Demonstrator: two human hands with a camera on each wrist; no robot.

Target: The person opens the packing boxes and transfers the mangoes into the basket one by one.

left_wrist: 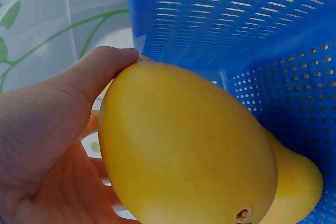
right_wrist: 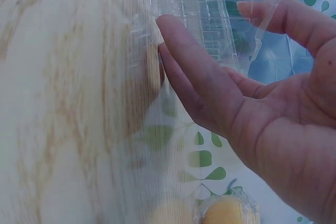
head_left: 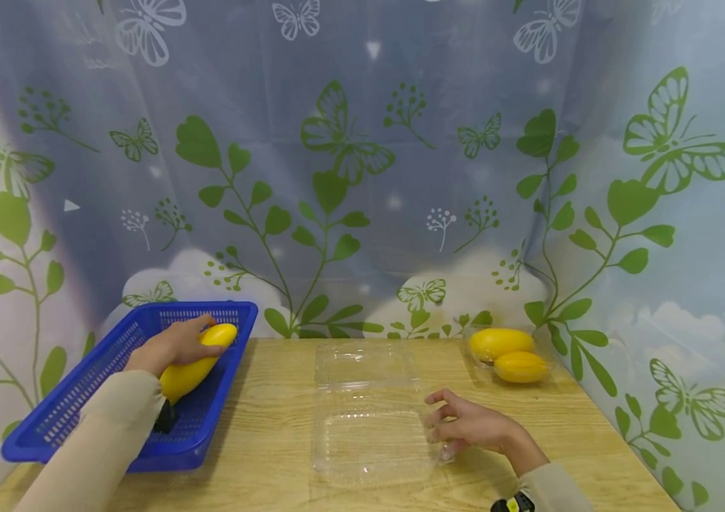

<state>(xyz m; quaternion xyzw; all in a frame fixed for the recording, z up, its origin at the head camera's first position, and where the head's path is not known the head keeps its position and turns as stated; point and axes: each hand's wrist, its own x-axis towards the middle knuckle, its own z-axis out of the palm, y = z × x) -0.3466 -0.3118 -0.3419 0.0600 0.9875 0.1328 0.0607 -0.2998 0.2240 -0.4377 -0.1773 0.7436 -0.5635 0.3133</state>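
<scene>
From the head view, your left hand (head_left: 173, 346) grips a yellow mango (head_left: 195, 365) inside the blue basket (head_left: 81, 398), while your right hand (head_left: 468, 425) rests relaxed against the open clear container (head_left: 365, 419) on the table (head_left: 273, 427). Left wrist: your fingers wrap the mango (left_wrist: 184, 156). Right wrist: straight fingers (right_wrist: 197, 72) touch the container's edge (right_wrist: 210, 19).

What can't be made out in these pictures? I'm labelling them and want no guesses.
- Head view: the left hand covers part of the mango it holds over the blue basket; a dark thing under the sleeve is too hidden to name.
- Left wrist view: a second mango is mostly behind the first.
- Right wrist view: the right hand touches the clear clamshell box; glare blurs its edges.
</scene>
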